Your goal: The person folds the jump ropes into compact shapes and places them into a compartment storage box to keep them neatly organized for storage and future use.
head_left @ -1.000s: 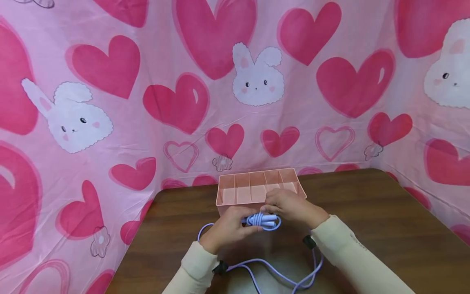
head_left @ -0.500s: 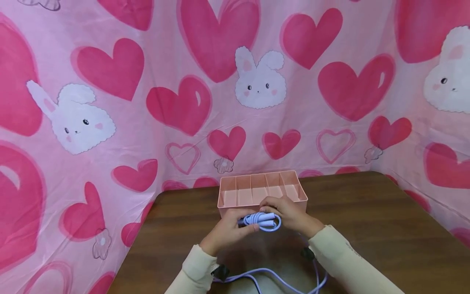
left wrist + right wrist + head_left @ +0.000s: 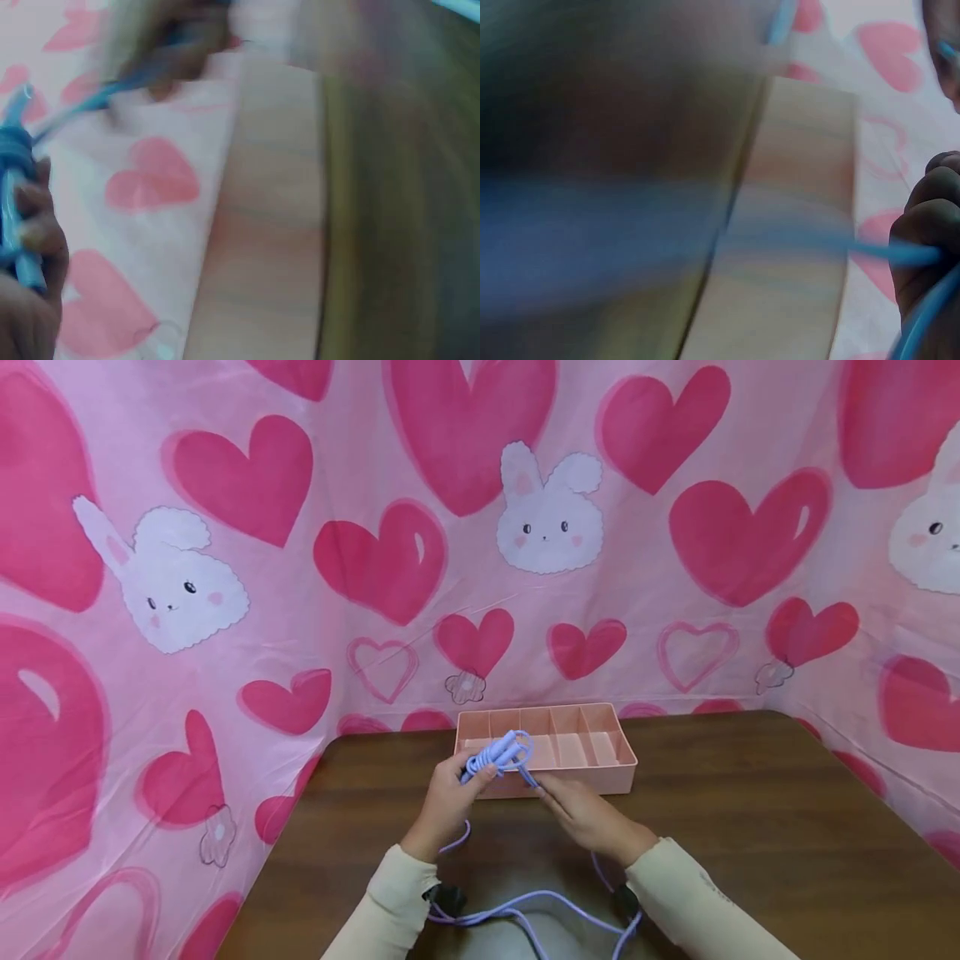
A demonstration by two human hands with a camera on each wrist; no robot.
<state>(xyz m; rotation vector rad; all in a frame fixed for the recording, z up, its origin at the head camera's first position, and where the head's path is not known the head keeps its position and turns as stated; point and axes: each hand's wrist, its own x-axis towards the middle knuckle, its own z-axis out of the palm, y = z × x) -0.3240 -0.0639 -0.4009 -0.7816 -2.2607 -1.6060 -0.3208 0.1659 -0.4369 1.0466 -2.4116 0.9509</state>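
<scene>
Just behind, pink divided tray [image 3: 600,768], heart-print cloth [image 3: 262,610]

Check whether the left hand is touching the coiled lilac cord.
Touching. The head view shows the left hand gripping the coiled lilac cord, fingers curled round the bundle; the left wrist view shows the same.

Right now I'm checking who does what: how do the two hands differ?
The left hand is raised, holding the coiled bundle of lilac cord over the pink divided tray; the right hand sits lower with fingers extended, pinching a trailing strand. Both wear cream sleeves.
</scene>
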